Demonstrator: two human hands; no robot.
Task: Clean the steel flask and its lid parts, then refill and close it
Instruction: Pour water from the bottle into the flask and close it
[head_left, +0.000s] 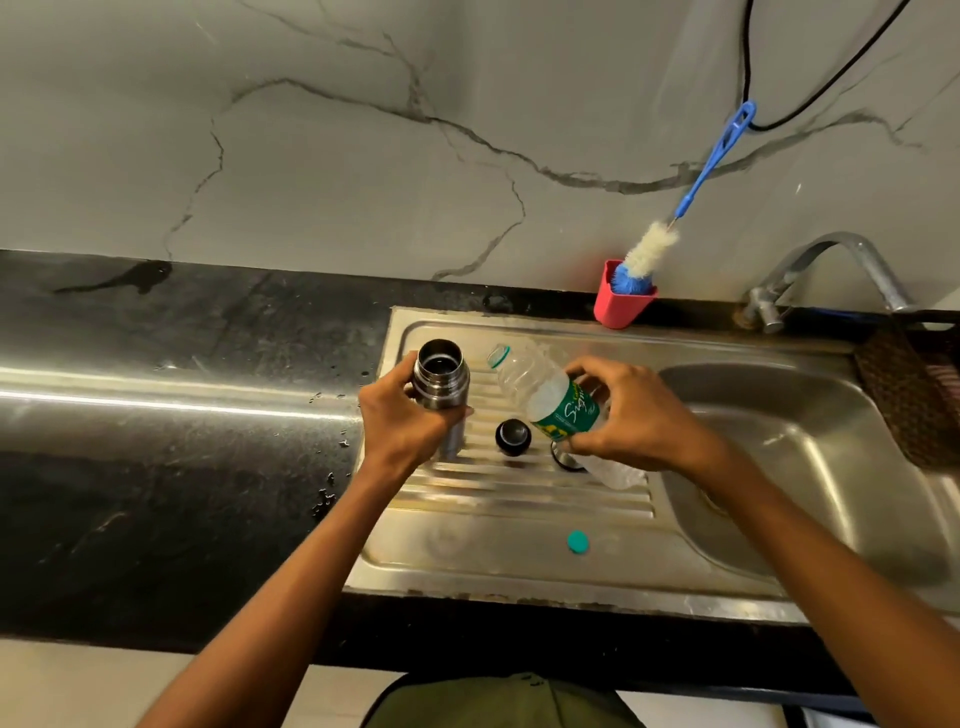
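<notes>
The open steel flask (441, 376) stands upright on the ribbed drainboard (519, 499), and my left hand (402, 421) grips its body. My right hand (631, 415) holds a clear plastic water bottle (540, 387) with a green label, uncapped and tilted, its mouth pointing toward the flask's mouth but apart from it. A black lid part (513, 436) lies on the drainboard between my hands. Another dark round lid part (565, 460) is partly hidden under the bottle. The bottle's teal cap (577, 542) lies near the drainboard's front.
A red cup (621, 304) holding a blue-handled bottle brush (649, 252) stands at the back of the sink unit. The steel basin (805, 457) and tap (831, 260) are on the right. Water drops lie on the black counter (182, 415) to the left.
</notes>
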